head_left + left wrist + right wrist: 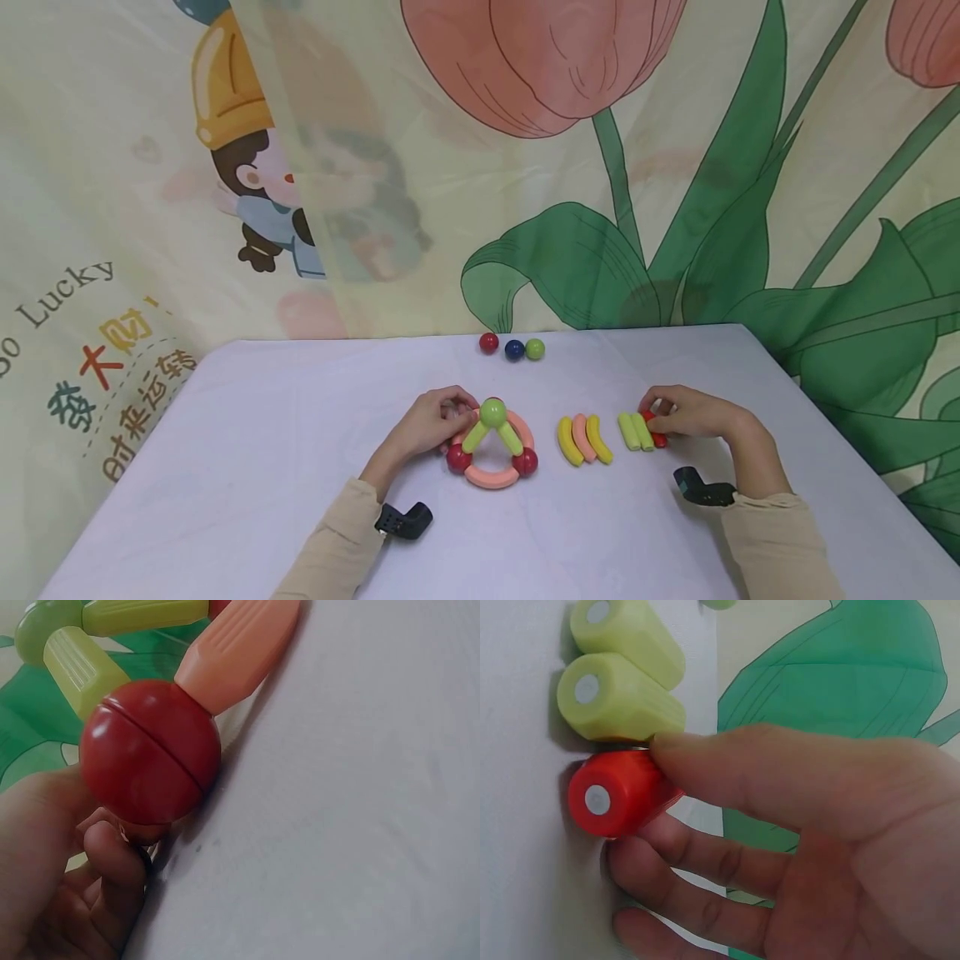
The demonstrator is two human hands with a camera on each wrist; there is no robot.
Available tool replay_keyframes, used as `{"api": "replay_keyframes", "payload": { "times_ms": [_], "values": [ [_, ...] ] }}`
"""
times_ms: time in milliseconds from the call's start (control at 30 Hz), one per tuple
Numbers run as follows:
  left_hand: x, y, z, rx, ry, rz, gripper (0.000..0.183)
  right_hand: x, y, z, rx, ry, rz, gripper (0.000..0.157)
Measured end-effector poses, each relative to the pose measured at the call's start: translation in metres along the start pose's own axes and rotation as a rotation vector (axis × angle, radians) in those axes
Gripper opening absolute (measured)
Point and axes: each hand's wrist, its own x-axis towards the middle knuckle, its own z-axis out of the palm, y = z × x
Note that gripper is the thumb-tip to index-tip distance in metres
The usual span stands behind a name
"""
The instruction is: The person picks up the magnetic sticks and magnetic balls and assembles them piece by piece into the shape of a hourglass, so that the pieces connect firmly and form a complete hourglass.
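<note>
On the table stands a ring of pink curved rods [491, 478] joined by red balls [525, 462]. Two light green rods [511, 439] rise from the red balls to a green ball [492, 412]. My left hand [429, 423] grips the ring's left side, its fingers curled behind the near red ball [150, 750] and partly hidden. My right hand [697, 412] pinches a short red rod [604, 796] between thumb and fingers. That rod lies beside two light green rods [622, 697], with pale round discs on their ends.
Two yellow curved rods [567, 442] lie either side of a pink curved rod [582, 439], between the ring and the straight rods. At the table's back edge sit a red ball [489, 343], a blue ball [514, 350] and a green ball [535, 349]. A printed cloth [375, 308] hangs behind.
</note>
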Motion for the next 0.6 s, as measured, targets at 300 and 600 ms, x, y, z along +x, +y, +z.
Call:
{"api": "replay_keyframes", "payload": {
  "times_ms": [300,600],
  "values": [
    [-0.0007,0.0016,-0.0001,0.005,-0.003,-0.010,0.018,0.0019,0.0004,0.0008,0.003,0.020,0.022,0.031],
    [-0.0006,0.0011,-0.0002,0.013,-0.011,-0.013,0.018,0.0017,0.0028,-0.0005,-0.001,0.059,-0.009,0.032]
  ]
}}
